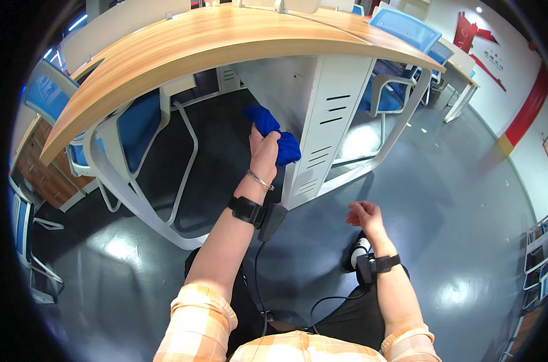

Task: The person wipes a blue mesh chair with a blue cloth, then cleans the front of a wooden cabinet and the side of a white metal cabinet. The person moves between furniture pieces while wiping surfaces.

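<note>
My left hand (pixel 265 147) grips a blue cloth (pixel 288 148), whose folds stick out on both sides of the fist. The cloth is beside the edge of a white metal pedestal (pixel 330 122) with dark slots, below a wood-grain desktop (pixel 238 50). Whether the cloth touches the pedestal, I cannot tell. My right hand (pixel 365 216) hangs over the grey floor, right of the pedestal's foot, with fingers loosely curled and nothing seen in it. Each forearm wears a black strap with a cabled device.
A curved white desk leg (pixel 142 212) stands at left, near a blue-seated chair (pixel 140 131). Another blue chair (pixel 385 92) is behind the pedestal, beside the right desk leg (pixel 403 117). Wooden cabinets (pixel 50 169) stand at far left. More chair frames (pixel 539 260) are at the right rim.
</note>
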Motion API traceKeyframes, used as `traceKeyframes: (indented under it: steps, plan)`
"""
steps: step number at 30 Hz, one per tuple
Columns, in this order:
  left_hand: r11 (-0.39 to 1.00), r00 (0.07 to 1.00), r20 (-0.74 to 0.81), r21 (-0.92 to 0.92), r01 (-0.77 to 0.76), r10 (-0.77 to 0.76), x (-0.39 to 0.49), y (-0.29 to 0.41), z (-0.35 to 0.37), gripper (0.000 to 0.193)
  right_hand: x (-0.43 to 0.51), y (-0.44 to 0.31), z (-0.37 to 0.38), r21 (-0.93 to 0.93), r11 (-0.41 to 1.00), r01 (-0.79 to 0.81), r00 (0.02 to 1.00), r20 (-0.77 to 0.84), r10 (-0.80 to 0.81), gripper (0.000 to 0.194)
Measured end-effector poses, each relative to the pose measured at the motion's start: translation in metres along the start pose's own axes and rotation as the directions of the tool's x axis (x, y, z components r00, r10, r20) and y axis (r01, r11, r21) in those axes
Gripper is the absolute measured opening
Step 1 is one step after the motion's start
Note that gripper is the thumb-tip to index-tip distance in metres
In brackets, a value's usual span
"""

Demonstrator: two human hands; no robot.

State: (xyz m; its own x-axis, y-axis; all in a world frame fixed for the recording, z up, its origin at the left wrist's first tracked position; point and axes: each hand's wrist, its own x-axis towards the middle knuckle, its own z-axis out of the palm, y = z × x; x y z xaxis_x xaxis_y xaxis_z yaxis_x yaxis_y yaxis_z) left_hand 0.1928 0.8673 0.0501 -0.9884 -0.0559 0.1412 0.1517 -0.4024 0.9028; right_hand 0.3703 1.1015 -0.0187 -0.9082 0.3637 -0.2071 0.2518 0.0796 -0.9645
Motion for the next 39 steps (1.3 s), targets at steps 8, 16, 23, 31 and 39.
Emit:
traceKeyframes:
  steps: [8, 16, 23, 31, 39]
  plan:
    - [0.937, 0.971, 0.101, 0.258, -0.234, 0.215, 0.026, -0.025, 0.045, 0.072, 0.017, -0.012, 0.006, 0.008, 0.996, 0.084, 0.972, 0.222, -0.084, 0.024]
    - [0.911, 0.944, 0.03, 0.256, -0.324, 0.327, 0.028, -0.027, 0.065, 0.07, 0.036, -0.037, -0.007, -0.071, 0.991, 0.115, 0.964, 0.247, -0.094, 0.026]
    - [0.81, 0.793, 0.252, 0.053, -0.584, 0.555, 0.035, 0.021, 0.078, 0.065, 0.078, -0.037, -0.009, -0.127, 0.967, 0.219, 0.926, 0.34, -0.166, 0.026]
    - [0.847, 0.872, 0.091, 0.208, -0.49, 0.482, 0.061, -0.017, 0.073, 0.068, 0.132, -0.041, -0.005, -0.178, 0.958, 0.226, 0.906, 0.4, -0.139, 0.024]
    - [0.998, 0.974, -0.218, -0.02, 0.062, -0.065, 0.099, -0.138, 0.01, 0.067, 0.154, -0.043, -0.013, -0.203, 0.939, 0.277, 0.873, 0.461, -0.158, 0.022]
